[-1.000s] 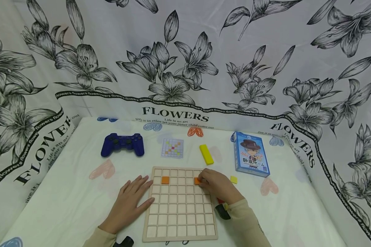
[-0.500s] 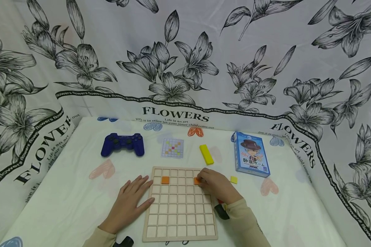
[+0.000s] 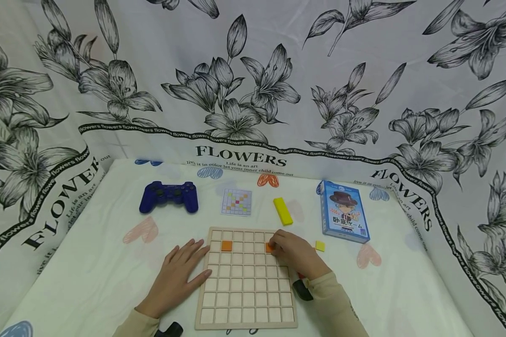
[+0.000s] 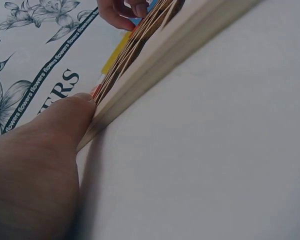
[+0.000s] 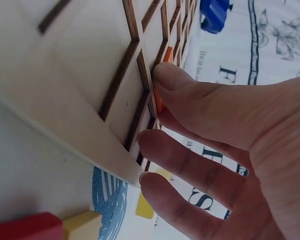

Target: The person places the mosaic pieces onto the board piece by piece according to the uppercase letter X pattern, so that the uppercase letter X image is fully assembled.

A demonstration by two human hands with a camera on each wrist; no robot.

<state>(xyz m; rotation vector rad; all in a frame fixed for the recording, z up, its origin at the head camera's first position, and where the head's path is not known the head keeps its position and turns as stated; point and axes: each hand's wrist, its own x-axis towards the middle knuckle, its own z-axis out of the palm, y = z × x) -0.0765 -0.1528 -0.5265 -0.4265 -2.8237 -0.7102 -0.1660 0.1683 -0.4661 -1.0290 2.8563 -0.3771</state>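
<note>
A wooden grid board [image 3: 236, 284] with square cells lies flat on the cloth. My left hand [image 3: 174, 276] rests against its left edge, fingers straight and spread; in the left wrist view the thumb [image 4: 72, 112] touches the rim. One orange tile [image 3: 226, 245] sits in a cell of the second row, towards the left. At the right end of that row, my right hand [image 3: 297, 252] pinches another orange tile [image 3: 269, 247] between thumb and index finger. That tile is partly covered by the fingers, and the right wrist view shows its orange edge [image 5: 169, 52] beside the thumb.
Behind the board lie a blue game controller [image 3: 168, 196], a small pattern card [image 3: 236, 202], a yellow block [image 3: 283, 211] and a blue box [image 3: 345, 211]. A yellow tile [image 3: 320, 246] lies right of the hand. A red block [image 5: 27, 227] is beside the board, near the right wrist.
Both hands stay in place, the right one still at the second orange tile. The head view has shifted very slightly.
</note>
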